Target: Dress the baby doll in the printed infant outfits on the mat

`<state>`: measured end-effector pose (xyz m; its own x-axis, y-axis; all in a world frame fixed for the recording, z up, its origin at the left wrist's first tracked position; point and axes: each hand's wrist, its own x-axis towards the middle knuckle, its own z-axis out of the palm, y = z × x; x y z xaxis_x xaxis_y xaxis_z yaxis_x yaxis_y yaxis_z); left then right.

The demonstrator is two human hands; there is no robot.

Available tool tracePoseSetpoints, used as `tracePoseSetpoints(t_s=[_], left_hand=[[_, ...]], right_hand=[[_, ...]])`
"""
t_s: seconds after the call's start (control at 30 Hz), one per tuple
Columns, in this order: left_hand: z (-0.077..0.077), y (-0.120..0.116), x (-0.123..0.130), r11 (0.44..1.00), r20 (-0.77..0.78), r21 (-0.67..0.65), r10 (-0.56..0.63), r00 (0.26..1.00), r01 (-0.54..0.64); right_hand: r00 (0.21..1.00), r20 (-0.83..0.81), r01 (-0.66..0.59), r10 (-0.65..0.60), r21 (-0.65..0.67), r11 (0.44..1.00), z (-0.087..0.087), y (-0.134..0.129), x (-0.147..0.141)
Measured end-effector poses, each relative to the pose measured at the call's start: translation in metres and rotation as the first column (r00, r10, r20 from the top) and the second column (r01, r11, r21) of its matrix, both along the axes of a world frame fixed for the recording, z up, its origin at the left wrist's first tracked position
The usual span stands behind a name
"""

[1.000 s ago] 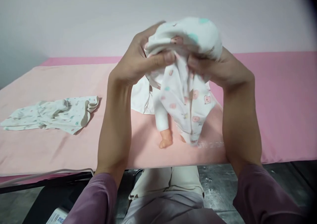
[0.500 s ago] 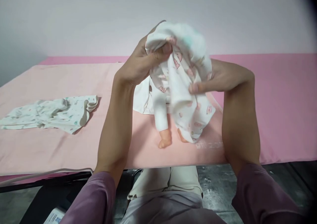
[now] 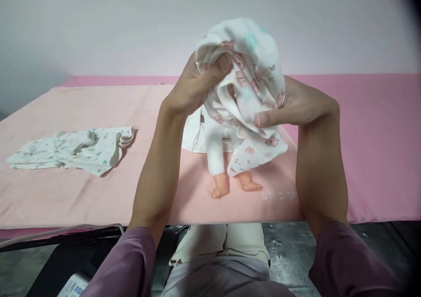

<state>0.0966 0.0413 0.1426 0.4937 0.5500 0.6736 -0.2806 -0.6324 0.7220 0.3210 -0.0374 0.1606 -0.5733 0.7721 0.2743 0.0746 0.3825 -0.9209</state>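
A white cloth garment [image 3: 259,69] with pink and green animal prints is bunched up in the air between both hands. My left hand [image 3: 200,82] grips its left side, the thumb pressed on the fabric and the other fingers behind it. From the right, my right hand [image 3: 292,106] holds the garment with its thumb in front; the remaining fingers are hidden by cloth. Below and behind lies a doll [image 3: 215,157] in white clothing, its two bare feet pointing towards me. The garment hides the doll's upper part.
Another printed white garment [image 3: 75,150] lies on the light pink mat [image 3: 138,108] at the left. A darker pink surface [image 3: 378,148] extends to the right. A cable [image 3: 66,231] runs along the front left edge.
The garment's lower end has lifted and gathered towards my hands, uncovering more of the doll's right-hand foot in the view. Both hands still grip the cloth.
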Motion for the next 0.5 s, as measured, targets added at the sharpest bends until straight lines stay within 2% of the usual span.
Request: tracePoseSetpoints(t_s=[0.07, 0.1, 0.17, 0.23, 0.3, 0.37, 0.43, 0.5], left_hand=[[0.003, -0.007, 0.004, 0.998, 0.005, -0.015, -0.061, 0.998, 0.061], [0.004, -0.011, 0.006, 0.995, 0.006, -0.017, -0.099, 0.995, 0.099], [0.008, -0.016, 0.008, 0.988, -0.041, -0.038, -0.153, 0.987, 0.152], [0.012, -0.016, 0.004, 0.982, -0.151, -0.095, -0.175, 0.973, 0.162], [0.013, -0.016, -0.004, 0.984, -0.231, -0.149, -0.13, 0.964, 0.097], [0.011, -0.018, -0.015, 0.982, -0.252, -0.186, -0.03, 0.967, -0.018], [0.004, -0.026, -0.026, 0.964, -0.256, -0.236, 0.063, 0.965, -0.126], [-0.007, -0.043, -0.034, 0.934, -0.272, -0.307, 0.099, 0.957, -0.184]], right_hand=[[0.985, 0.102, -0.148, 0.142, 0.051, 0.988, 0.003, 0.0, 0.006], [0.984, 0.092, -0.162, 0.154, 0.096, 0.982, 0.005, 0.0, 0.008], [0.995, -0.002, -0.1, 0.101, 0.128, 0.987, 0.009, 0.003, 0.011], [0.995, -0.078, -0.059, 0.068, 0.121, 0.991, 0.013, 0.009, 0.014], [0.993, -0.1, -0.055, 0.065, 0.106, 0.993, 0.015, 0.017, 0.016], [0.996, -0.057, -0.068, 0.072, 0.066, 0.995, 0.012, 0.021, 0.017], [0.997, 0.015, -0.074, 0.074, 0.014, 0.997, 0.005, 0.02, 0.016], [0.993, 0.102, -0.062, 0.065, -0.033, 0.998, -0.005, 0.011, 0.011]])
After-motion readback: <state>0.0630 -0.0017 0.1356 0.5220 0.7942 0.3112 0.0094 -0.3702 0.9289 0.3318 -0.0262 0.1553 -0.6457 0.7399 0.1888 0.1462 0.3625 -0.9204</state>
